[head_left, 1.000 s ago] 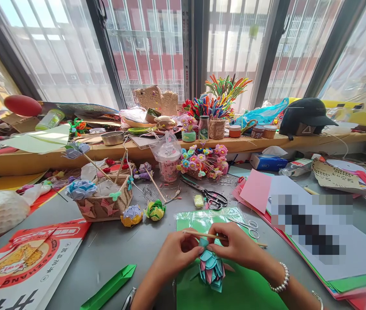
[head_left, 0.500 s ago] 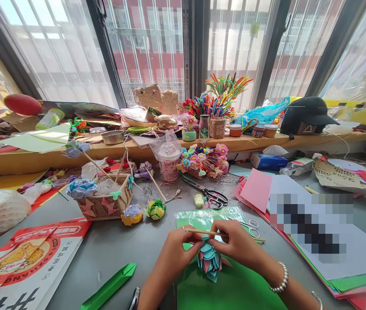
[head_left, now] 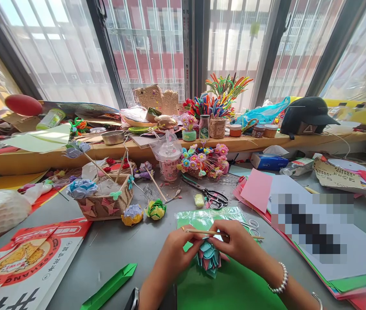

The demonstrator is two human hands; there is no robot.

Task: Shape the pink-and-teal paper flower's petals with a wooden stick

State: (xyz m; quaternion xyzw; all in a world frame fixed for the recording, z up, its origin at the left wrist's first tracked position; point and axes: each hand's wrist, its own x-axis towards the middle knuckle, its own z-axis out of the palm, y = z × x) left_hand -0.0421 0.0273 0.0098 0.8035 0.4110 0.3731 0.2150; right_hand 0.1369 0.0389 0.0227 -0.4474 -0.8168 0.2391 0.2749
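Grey desk [head_left: 147,241], far left: red-and-white printed paper bag [head_left: 29,262] lying flat. Right of it, a long folded strip of bright green paper [head_left: 110,287], set at a slant. Behind, a brown box-shaped basket [head_left: 107,206] with a pale blue paper flower [head_left: 81,188] at its near left corner. Beside the basket, a lilac-and-yellow paper flower [head_left: 132,215], then a green-and-yellow paper flower [head_left: 155,209].

Left hand [head_left: 181,249]: thumb and fingers pinched at the top of a turquoise-and-pink folded-paper flower [head_left: 209,258]. Flower is between both hands, above a plastic-sleeved green sheet [head_left: 228,288]; petals layered, overlapping, pointed, mostly turquoise with pink among them; one pink tip juts right. Its top is partly hidden by fingers. Right hand [head_left: 231,239]: closed round a thin pale wooden stick [head_left: 208,232], roughly level, crossing over the flower's top; thumb at the petals.

Farther right, small silver scissors [head_left: 254,224]; then stacked coloured paper sheets [head_left: 360,252], white uppermost.
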